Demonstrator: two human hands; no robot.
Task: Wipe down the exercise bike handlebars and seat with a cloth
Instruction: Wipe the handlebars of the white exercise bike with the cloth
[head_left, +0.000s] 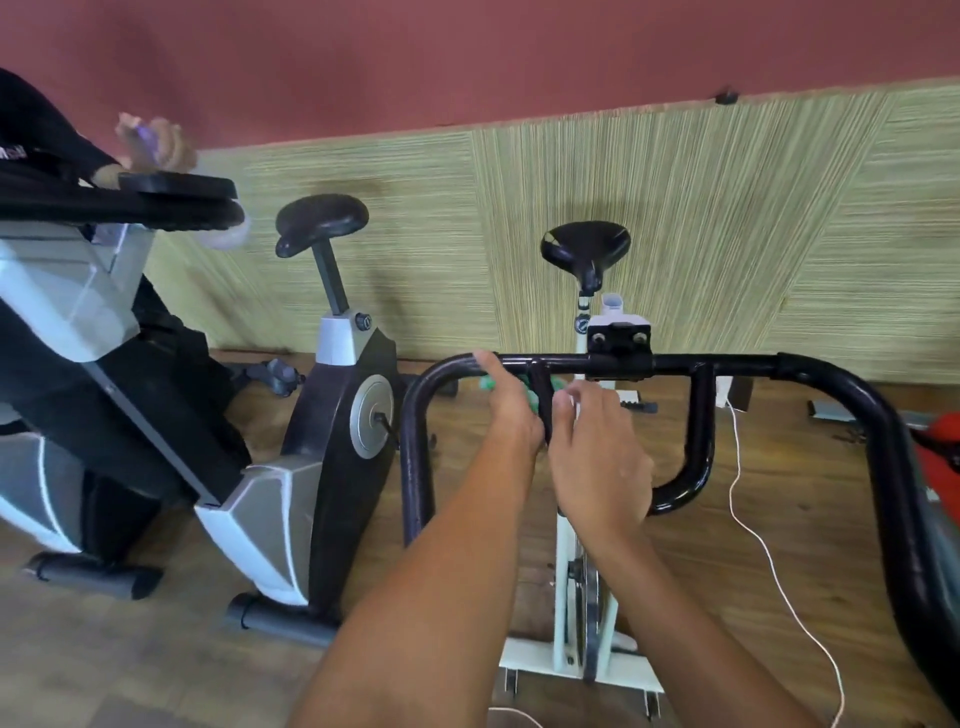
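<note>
A green cloth (530, 391) is wrapping the left inner upright of the black handlebars (727, 365). The left hand (506, 410) and right hand (597, 457) are both clamping their grip on it from either side. The black seat (584, 247) is standing beyond, near a second exercise bike (332, 395).

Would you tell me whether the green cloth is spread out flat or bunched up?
Bunched up. The green cloth shows only as small crumpled bits around the handlebar inner upright, between the left hand and right hand.
</note>
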